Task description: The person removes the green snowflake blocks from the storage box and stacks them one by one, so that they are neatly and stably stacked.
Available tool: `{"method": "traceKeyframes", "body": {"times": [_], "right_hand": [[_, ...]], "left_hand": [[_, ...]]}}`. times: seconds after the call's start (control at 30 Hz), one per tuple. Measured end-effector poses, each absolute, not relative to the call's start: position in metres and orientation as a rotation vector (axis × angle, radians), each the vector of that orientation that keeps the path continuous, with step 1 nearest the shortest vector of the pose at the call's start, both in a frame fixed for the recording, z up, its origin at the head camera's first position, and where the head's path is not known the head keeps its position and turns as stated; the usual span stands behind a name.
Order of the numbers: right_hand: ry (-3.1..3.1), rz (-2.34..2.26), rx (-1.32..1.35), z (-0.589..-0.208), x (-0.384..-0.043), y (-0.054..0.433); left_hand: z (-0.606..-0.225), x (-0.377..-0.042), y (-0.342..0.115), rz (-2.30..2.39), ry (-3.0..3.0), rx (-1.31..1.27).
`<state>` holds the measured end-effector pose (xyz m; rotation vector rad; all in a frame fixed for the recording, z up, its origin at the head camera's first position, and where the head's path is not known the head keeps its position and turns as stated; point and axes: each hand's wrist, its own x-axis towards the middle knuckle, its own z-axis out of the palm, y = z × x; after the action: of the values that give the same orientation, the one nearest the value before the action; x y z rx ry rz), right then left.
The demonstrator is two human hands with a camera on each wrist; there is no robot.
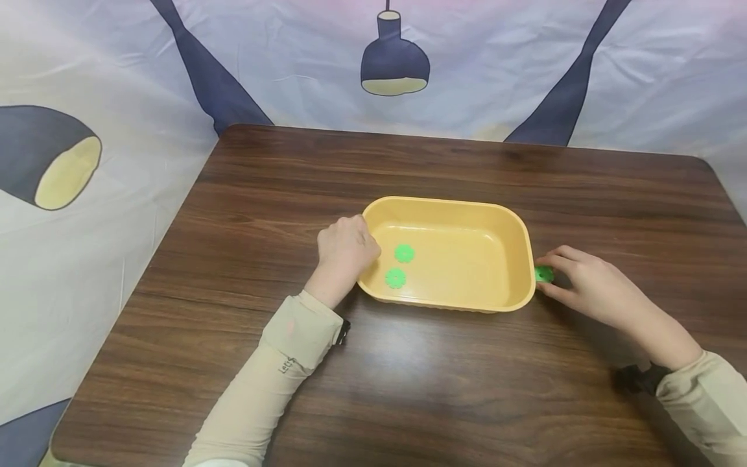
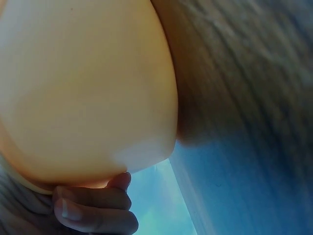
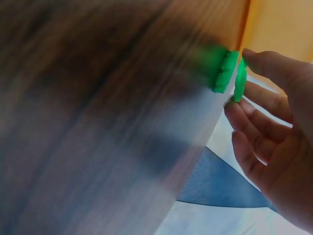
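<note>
A yellow plastic basin [image 1: 455, 206] stands on the table, with two green flower-shaped discs, one [image 1: 404, 253] behind the other [image 1: 395, 278], lying flat on its floor near the left end. My left hand [image 1: 348, 250] grips the basin's left rim; curled fingers [image 2: 95, 215] show against its wall in the left wrist view. Just outside the basin's right end, my right hand [image 1: 595, 288] pinches a green flower-shaped disc [image 3: 240, 81] between thumb and fingertips. Another green disc [image 3: 226, 72] lies on the tabletop close beside the pinched one.
The dark wood-grain table [image 1: 233, 272] extends around the basin on all sides. Behind it hangs a pale cloth [image 1: 315, 58] printed with dark lamps. Black wrist straps show on both sleeves.
</note>
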<state>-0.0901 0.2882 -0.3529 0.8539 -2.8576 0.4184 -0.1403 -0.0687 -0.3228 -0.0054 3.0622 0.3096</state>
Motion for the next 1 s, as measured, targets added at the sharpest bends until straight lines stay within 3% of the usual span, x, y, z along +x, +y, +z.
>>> {"method": "traceKeyframes", "body": {"times": [1.0], "right_hand": [[-2.855,0.411,0.931,-0.3576,-0.0949,0.2904]], "left_hand": [[-0.3222,-0.1396,-0.0685,0.306,3.057,-0.028]]}}
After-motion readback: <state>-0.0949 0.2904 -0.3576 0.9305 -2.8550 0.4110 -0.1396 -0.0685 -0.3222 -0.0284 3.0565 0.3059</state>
